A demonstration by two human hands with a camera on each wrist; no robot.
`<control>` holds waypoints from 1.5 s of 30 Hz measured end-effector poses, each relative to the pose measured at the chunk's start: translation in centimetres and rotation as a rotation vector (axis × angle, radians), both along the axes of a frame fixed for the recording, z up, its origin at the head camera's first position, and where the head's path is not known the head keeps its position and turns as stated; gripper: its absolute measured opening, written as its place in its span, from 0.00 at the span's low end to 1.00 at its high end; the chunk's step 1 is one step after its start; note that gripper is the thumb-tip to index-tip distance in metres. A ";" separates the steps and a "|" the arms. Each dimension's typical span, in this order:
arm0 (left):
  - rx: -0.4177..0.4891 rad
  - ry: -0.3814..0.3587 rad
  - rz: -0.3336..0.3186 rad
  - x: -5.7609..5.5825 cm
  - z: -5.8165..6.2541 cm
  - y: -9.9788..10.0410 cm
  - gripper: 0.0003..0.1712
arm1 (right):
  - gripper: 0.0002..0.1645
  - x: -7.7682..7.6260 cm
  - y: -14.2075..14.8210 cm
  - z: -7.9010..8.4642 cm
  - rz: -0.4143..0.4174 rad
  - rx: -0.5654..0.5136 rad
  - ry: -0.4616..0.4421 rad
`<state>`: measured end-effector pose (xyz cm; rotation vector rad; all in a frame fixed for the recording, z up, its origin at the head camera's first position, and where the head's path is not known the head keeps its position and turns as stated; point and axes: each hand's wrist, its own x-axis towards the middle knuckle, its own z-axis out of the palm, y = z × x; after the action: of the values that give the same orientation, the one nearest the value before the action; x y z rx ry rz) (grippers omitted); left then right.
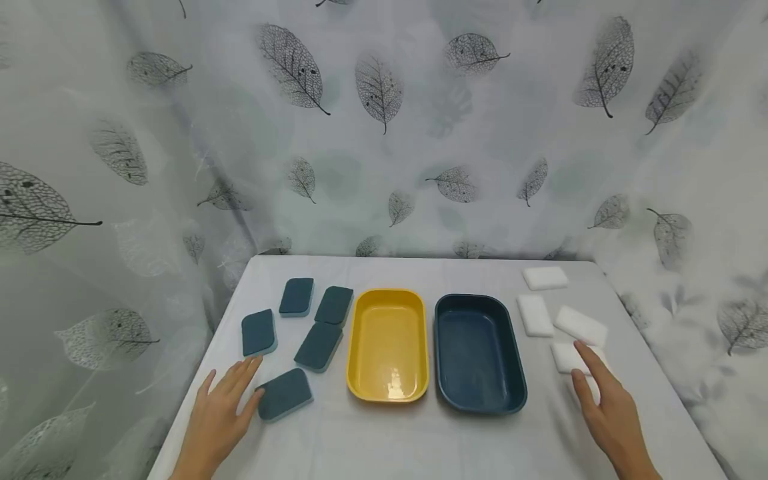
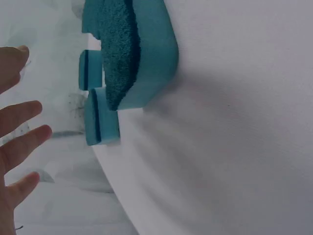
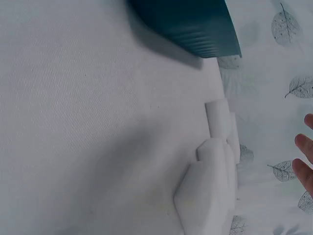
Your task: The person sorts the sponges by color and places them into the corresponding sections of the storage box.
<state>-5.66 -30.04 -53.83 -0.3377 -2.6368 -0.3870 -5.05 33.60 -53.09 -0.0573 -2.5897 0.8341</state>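
My left hand, fingers spread and holding nothing, hovers at the table's left front. Its thumb tip comes close to the nearest blue-green scouring sponge. Several more such sponges, one of them just beyond the fingertips, lie on the left side. In the left wrist view a sponge shows a dark rough layer over a lighter one. At the right, my right hand holds nothing, its fingers extended. It overlaps the closest white sponges in the head view. Other white sponges lie farther back.
Between the two groups stand a yellow tray and a dark blue tray, side by side. A white cloth covers the table. Behind and beside it hangs a leaf-patterned curtain.
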 end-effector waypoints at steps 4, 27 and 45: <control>0.003 -0.039 0.041 0.4 -1.3 0.1 0.42 | 0.30 0.2 -0.7 -0.5 -0.075 -0.098 -0.025; 0.118 -0.556 0.224 1.5 -5.1 1.3 0.52 | 0.27 0.0 -4.1 -5.0 0.126 -0.739 -0.056; 0.151 -0.601 0.205 0.8 -5.0 0.0 0.52 | 0.29 -0.1 -7.1 -7.7 -0.093 -0.732 -0.196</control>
<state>-4.91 -30.01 -58.83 0.1242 -3.1519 -0.7031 -5.19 26.47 -60.81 -0.4828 -2.2789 1.7604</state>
